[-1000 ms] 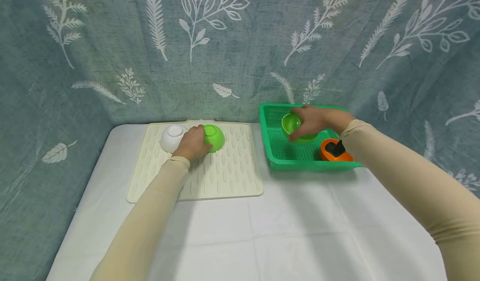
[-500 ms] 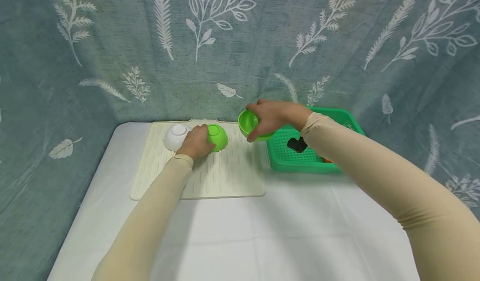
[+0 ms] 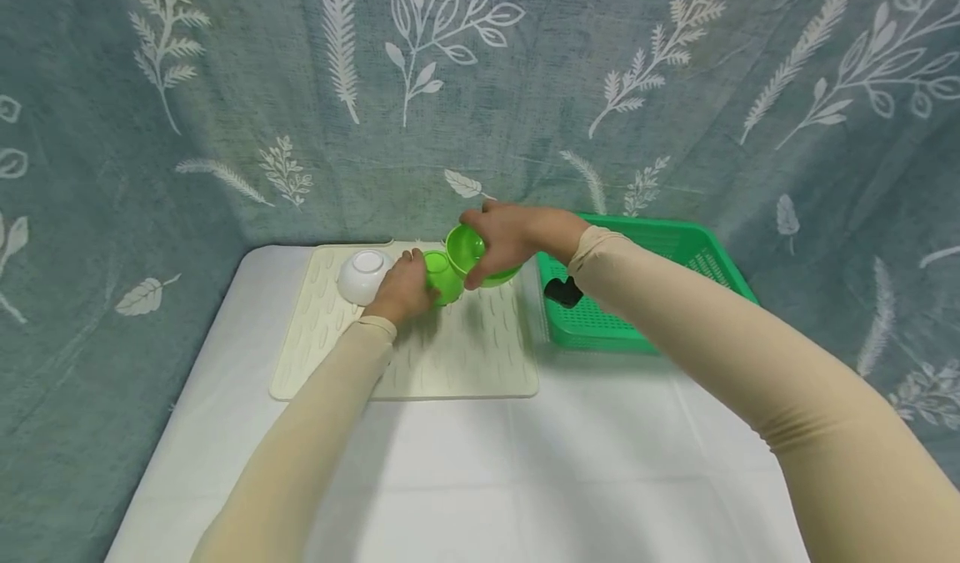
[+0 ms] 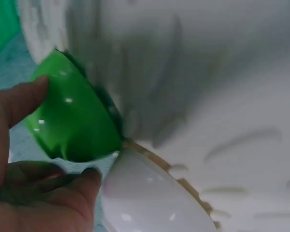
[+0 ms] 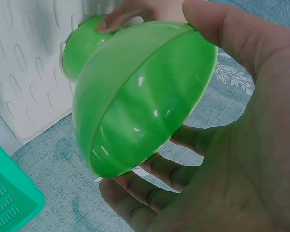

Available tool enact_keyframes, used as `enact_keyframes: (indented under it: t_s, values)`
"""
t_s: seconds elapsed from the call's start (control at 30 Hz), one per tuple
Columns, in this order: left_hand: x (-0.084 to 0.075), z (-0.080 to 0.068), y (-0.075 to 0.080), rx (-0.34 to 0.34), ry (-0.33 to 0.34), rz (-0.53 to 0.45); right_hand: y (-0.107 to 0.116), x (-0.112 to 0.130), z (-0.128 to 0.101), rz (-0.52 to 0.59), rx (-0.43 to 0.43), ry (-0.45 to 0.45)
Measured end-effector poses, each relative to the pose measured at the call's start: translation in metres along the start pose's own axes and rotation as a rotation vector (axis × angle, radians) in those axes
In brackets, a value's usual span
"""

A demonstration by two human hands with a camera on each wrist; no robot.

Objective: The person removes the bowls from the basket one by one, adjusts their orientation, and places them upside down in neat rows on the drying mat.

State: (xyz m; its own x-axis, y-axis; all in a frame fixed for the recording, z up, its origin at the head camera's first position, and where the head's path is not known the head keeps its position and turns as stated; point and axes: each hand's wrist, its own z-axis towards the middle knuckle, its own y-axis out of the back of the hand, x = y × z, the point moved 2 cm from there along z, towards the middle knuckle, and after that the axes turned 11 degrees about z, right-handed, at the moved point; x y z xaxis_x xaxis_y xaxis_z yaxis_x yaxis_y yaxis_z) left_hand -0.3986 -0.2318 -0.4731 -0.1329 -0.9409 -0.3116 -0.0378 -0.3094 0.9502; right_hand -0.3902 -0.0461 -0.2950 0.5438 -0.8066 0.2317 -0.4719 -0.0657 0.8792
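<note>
The right hand [image 3: 510, 233] has moved its bowl [image 3: 464, 248] from basket [image 3: 600, 342] to over mat [image 3: 465, 371].

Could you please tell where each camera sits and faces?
Head: worn on head, looks forward-down at mat; left hand, right hand, sleeves show.
Left wrist: worn there, faces overturned green bowl; left hand shows.
Right wrist: worn there, faces held green bowl; both hands show, left partly.
Wrist views share mat and overturned green bowl.

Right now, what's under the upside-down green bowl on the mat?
The upside-down green bowl sits on the cream mat; whatever its hollow might hold is covered and can't be seen. The left hand hides part of the outside.
</note>
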Motion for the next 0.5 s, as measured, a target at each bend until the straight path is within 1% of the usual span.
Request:
enact_keyframes:
  t_s: [0.03,0.07,0.1,0.13,0.17,0.2,0.23,0.27,0.3,0.33,0.37,0.4,0.47,0.5]
  values:
    - [0.004,0.002,-0.008,-0.049,-0.014,-0.034,0.0,-0.002,-0.001,0.005,-0.004,0.0]
    - [0.0,-0.003,-0.009,-0.099,-0.008,-0.096,-0.001,-0.003,-0.002,0.01,-0.007,0.002]
    - [-0.005,-0.01,-0.009,-0.147,0.009,-0.194,-0.002,-0.005,-0.002,0.013,-0.012,0.008]
    - [-0.012,-0.019,-0.011,-0.188,0.026,-0.329,-0.002,-0.006,-0.003,0.015,-0.017,0.014]
    - [-0.019,-0.028,-0.013,-0.213,0.033,-0.509,-0.003,-0.008,-0.004,0.016,-0.024,0.019]
    - [-0.03,-0.039,-0.012,-0.212,0.043,-0.714,-0.003,-0.009,-0.005,0.015,-0.035,0.025]
    - [-0.045,-0.052,-0.008,-0.199,0.07,-0.944,-0.003,-0.01,-0.006,0.013,-0.048,0.03]
    - [-0.061,-0.065,-0.004,-0.172,0.11,-1.18,-0.003,-0.011,-0.007,0.011,-0.062,0.037]
    - [-0.069,-0.07,-0.008,-0.137,0.138,-1.387,-0.003,-0.011,-0.007,0.011,-0.078,0.046]
    - [-0.077,-0.073,-0.012,-0.094,0.164,-1.561,-0.002,-0.011,-0.008,0.012,-0.093,0.054]
    - [-0.084,-0.075,-0.014,-0.051,0.188,-1.704,-0.002,-0.011,-0.008,0.016,-0.11,0.063]
    - [-0.09,-0.076,-0.015,-0.023,0.2,-1.811,-0.002,-0.009,-0.009,0.022,-0.126,0.075]
    - [-0.102,-0.075,-0.016,0.031,0.187,-1.968,-0.002,-0.009,-0.013,0.03,-0.15,0.091]
    - [-0.107,-0.074,-0.016,0.061,0.16,-2.018,-0.003,-0.009,-0.014,0.036,-0.163,0.1]
